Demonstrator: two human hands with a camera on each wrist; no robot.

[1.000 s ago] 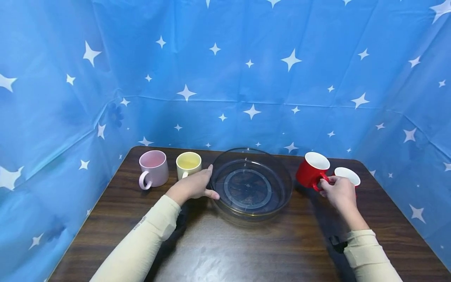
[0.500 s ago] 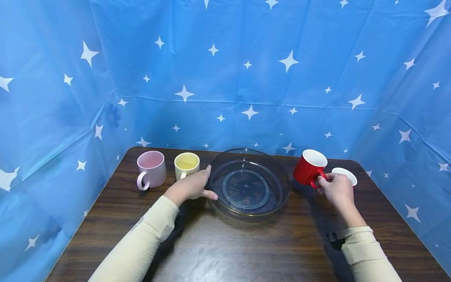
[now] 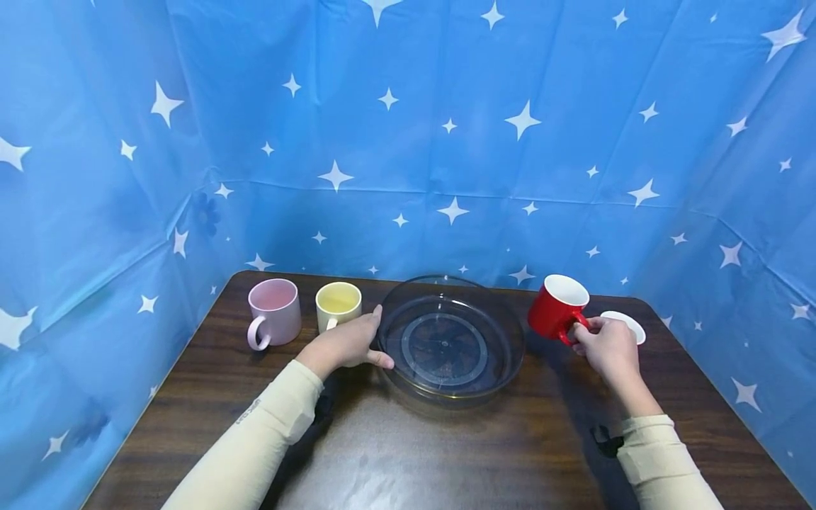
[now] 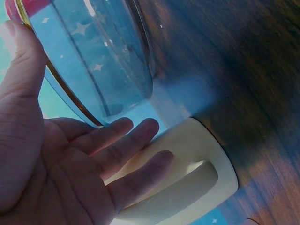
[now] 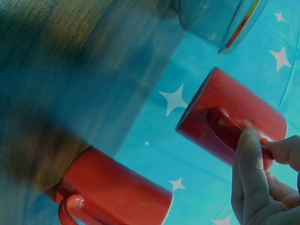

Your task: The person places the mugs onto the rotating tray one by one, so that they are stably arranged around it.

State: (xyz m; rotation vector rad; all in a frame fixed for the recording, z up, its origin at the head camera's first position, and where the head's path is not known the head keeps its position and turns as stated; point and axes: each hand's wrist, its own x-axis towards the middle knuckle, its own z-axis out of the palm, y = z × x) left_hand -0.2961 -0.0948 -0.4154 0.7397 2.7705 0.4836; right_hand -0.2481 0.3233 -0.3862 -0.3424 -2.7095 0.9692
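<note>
Red outside and white within, a mug (image 3: 550, 313) hangs slightly tilted above the bench (image 3: 459, 460), near the far edge and right of its middle. The right hand (image 3: 608, 348) pinches its handle (image 5: 221, 125) between thumb and fingers, a closed grip. A second red mug (image 5: 115, 187) stands on the bench near the far right corner. The left hand's (image 3: 346, 343) grip is spread wide and holds nothing: its thumb lies at the rim of the transparent bowl (image 3: 444, 350), midway along the far edge, its fingers before the yellow mug (image 3: 338, 300). A pink mug (image 3: 280, 320) stands towards the far left corner. The step in hand looks like carrying the mug by its handle; the next move seems to call for a firm pinch and clearance from the bowl's rim.
</note>
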